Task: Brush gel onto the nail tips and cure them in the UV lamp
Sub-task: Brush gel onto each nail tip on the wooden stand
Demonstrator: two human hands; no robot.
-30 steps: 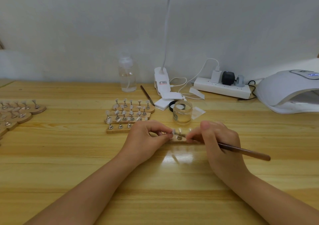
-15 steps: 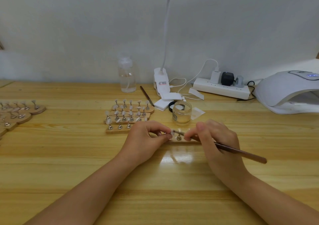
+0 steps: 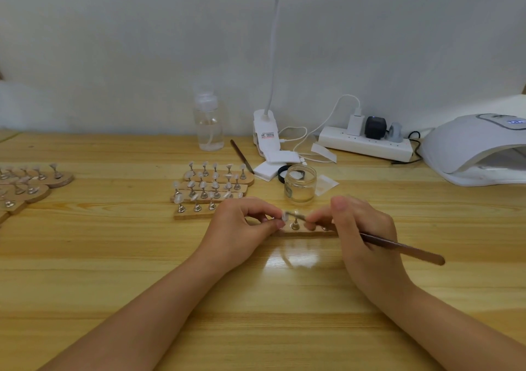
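Fingers of the left hand (image 3: 242,228) pinch a nail tip (image 3: 285,216) above the wooden stand (image 3: 307,232); the right hand (image 3: 358,228) grips the brush (image 3: 404,248). Steady both wrists on the table (image 3: 113,256) and apply thin, even strokes. Gel jar (image 3: 300,184) sits just behind, UV lamp (image 3: 478,154) far right.

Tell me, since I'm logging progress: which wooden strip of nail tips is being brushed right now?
The wooden strip lying between the two hands, nearest the person. The left hand pinches a nail tip over it while the right hand brushes; other strips sit untouched behind.
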